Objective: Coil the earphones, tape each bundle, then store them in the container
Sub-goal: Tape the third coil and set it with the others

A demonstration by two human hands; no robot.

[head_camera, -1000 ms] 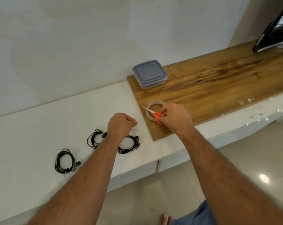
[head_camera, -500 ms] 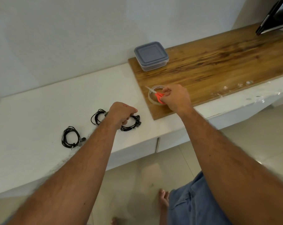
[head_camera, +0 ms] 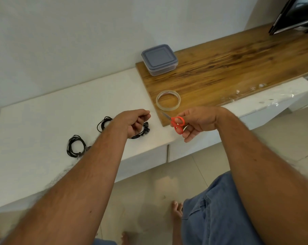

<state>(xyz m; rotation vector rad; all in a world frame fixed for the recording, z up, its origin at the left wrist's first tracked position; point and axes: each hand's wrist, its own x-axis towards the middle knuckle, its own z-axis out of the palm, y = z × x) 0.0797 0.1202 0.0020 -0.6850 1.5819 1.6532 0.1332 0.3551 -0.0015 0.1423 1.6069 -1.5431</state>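
Note:
Three black coiled earphone bundles lie on the white counter (head_camera: pixel 43 114): one at the left (head_camera: pixel 76 146), one in the middle (head_camera: pixel 103 123), and one (head_camera: pixel 144 130) partly hidden under my left hand (head_camera: pixel 134 122). That hand hovers just above it with curled fingers, thumb against forefinger; nothing shows in it. My right hand (head_camera: pixel 198 121) holds small orange-handled scissors (head_camera: pixel 177 123) in the air at the wooden board's front corner, blades pointing left. A clear tape roll (head_camera: pixel 168 100) lies flat on the board. The lidded grey container (head_camera: pixel 159 59) stands at the board's back left corner.
The wooden board (head_camera: pixel 238 68) covers the counter's right part. Bits of clear plastic (head_camera: pixel 255 87) lie along its front edge. A dark screen (head_camera: pixel 294 13) stands at the far right. Below the counter edge are floor tiles, my bare feet and my denim shorts.
My right hand has lifted the scissors off the tape roll and drawn them toward me. The tape roll now lies uncovered. My left hand stays over the right earphone bundle.

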